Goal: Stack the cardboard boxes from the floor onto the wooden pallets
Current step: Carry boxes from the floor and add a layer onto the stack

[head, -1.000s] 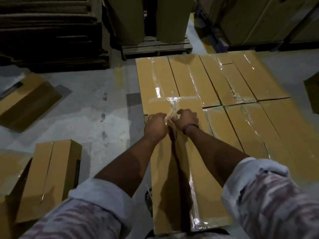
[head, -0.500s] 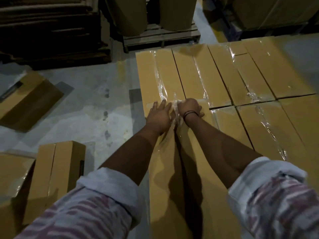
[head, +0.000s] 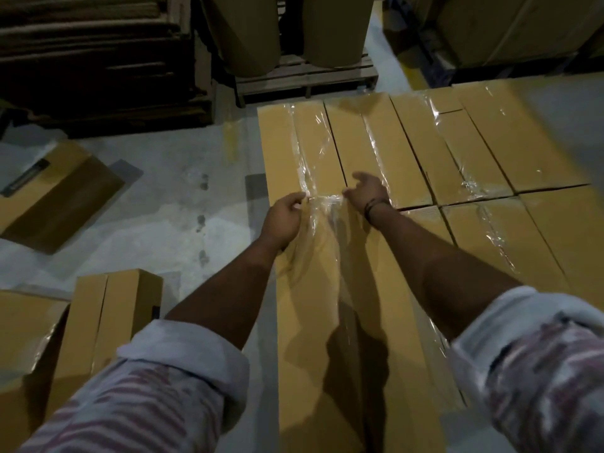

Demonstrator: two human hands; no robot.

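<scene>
Pinching each end of a crinkled strip of clear tape [head: 325, 200], the left hand [head: 283, 214] and right hand [head: 368, 191] are stretching it across the far end of the nearest long cardboard box [head: 313, 305]. Half a second ago they were pressing side by side at the seam; now they are drawing apart. Glossy tape is glinting along the matte tan neighbouring boxes [head: 408, 152] lying flat alongside, while a loose box [head: 114, 308] is lying on the concrete floor [head: 157, 223] at left.

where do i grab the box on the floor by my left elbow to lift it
Probably take the floor box by its two short ends, reaching down from above: its far end faces bare floor, while another box crowds its left long side.
</scene>
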